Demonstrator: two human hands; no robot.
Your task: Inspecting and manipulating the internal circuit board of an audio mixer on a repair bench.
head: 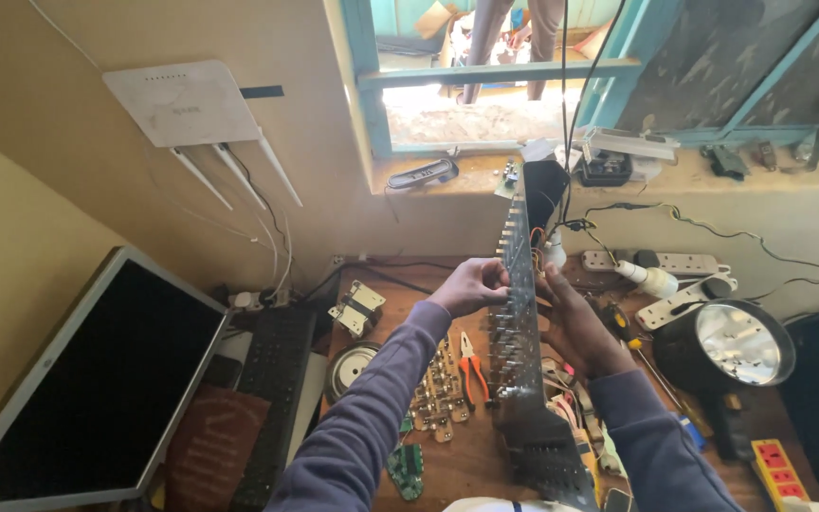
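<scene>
Two hands, left (471, 284) and right (575, 327); one long metal panel (520, 351); one pair of orange pliers (471, 374); one monitor (97, 389); one keyboard (272, 398); one router (182, 102); two power strips (665, 263) (781, 471); one round lamp (737, 343).

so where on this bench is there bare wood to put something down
Little. One bare strip of wooden bench lies between the small green board and the long black panel held in both hands. Elsewhere it is crowded: pliers, round speaker, lamp.
</scene>
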